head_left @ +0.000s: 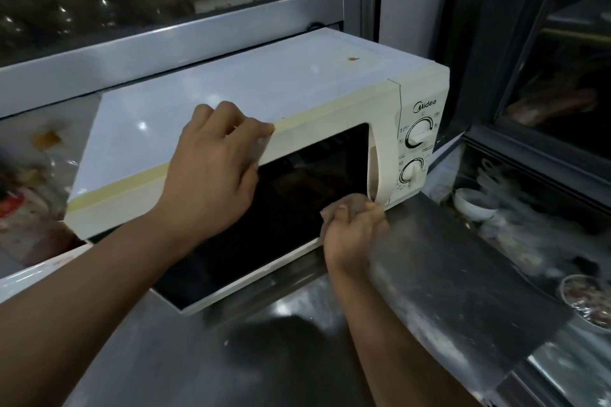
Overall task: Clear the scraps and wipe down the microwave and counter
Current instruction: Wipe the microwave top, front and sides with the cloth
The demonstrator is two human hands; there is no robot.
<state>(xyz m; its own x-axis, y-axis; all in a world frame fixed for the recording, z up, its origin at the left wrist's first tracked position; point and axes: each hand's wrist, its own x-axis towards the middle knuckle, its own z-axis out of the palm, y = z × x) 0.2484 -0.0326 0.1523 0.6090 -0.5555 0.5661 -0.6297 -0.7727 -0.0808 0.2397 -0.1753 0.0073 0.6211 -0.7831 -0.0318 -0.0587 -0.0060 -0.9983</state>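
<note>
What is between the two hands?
In the head view, only the microwave's dark door glass lies between the left hand and the right hand.

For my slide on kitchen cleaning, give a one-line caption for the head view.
Left hand steadies the microwave while the right hand wipes its door with a cloth.
</note>
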